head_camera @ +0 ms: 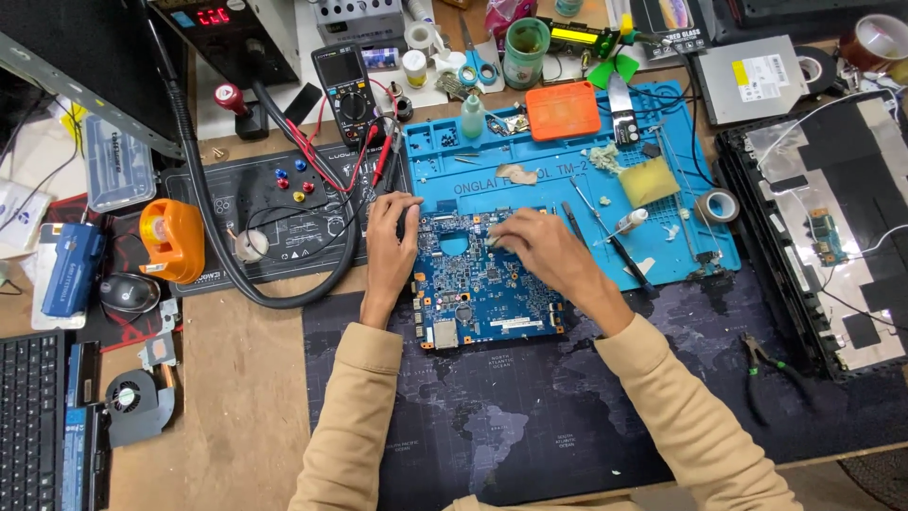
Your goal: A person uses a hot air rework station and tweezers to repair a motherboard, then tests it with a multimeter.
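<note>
Nearest the camera, a dark world-map mat (530,416) is spread over the tabletop (246,378). On its far edge a blue circuit board (482,284) lies flat, partly over a blue silicone work mat (558,180). The board's left edge is gripped by the left hand (390,244), fingers curled. The right hand (547,251) is pressed on the board's upper part, fingers bunched on a small pale object that cannot be made out. The board looks bare, judged mid-cleaning. Farther off, a multimeter (347,90) is seen.

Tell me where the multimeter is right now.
In the head view, the multimeter lies at the upper left of the blue repair mat, above the person's left hand.
</note>
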